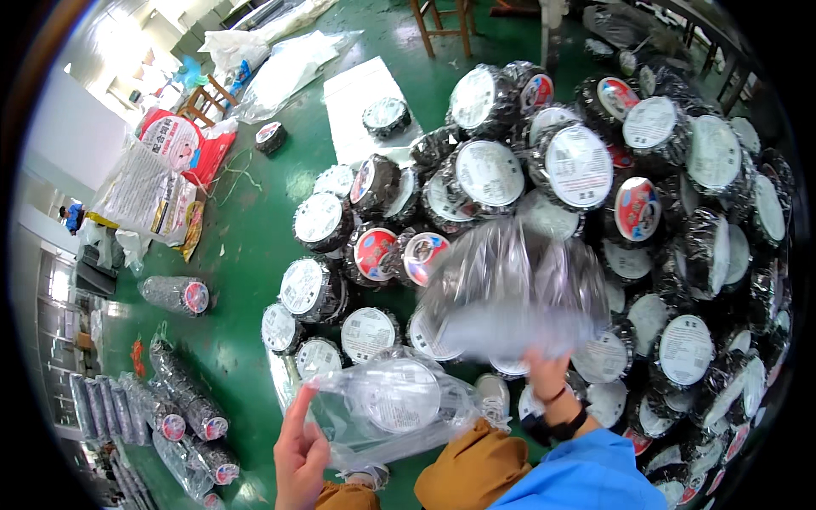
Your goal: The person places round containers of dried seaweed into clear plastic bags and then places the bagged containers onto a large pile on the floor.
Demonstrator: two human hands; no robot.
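Note:
My left hand [299, 455] is at the lower middle, its fingers curled at the edge of a clear plastic bag [340, 438]. Inside the bag lies a round package with a white printed label [404, 395], seen through the film. To the right, my right hand [548, 374] grips the underside of a black, film-wrapped round package [518, 268]. This package is held above the pile and smeared by motion, so its lower pale face is unclear. Part of the right hand's fingers is hidden behind it.
A large pile of black round packages [578, 166] with white or red labels covers the right side. Bagged rolls of packages [191, 387] lie on the green floor [246, 297] at left. Farther off are a printed sack [149, 200], a white sheet [348, 110] and a wooden stool [442, 32].

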